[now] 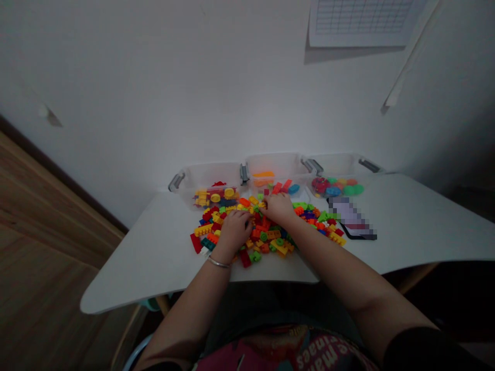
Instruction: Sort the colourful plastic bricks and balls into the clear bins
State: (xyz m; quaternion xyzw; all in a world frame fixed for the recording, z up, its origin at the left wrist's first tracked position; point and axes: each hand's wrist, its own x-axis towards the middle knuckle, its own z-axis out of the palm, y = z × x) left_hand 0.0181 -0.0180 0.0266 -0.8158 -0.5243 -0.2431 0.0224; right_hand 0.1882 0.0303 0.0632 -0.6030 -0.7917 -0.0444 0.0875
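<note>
Toy bricks (274,234) under L hand (234,230) & R hand (279,207), both curled, grip unclear; shirt (286,350) txt incl. "naes"

Mid-frame, left hand (234,231) and right hand (279,207) over bricks (279,246); anything held is hidden. Phone screen (350,212), right of center, pixelated out. Wall chart (361,23), upper right, cut by top edge, entries unreadable.

A thin, silver-coloured bangle (219,264) circles the left wrist (223,252). The T-shirt (240,358) has a magenta front print with patches of red and teal, plus curved rows of pale pink lettering, partly cut off. Its right sleeve (421,348) is black and short. Dark greyish-green trousers (243,309) cover the lap.
</note>
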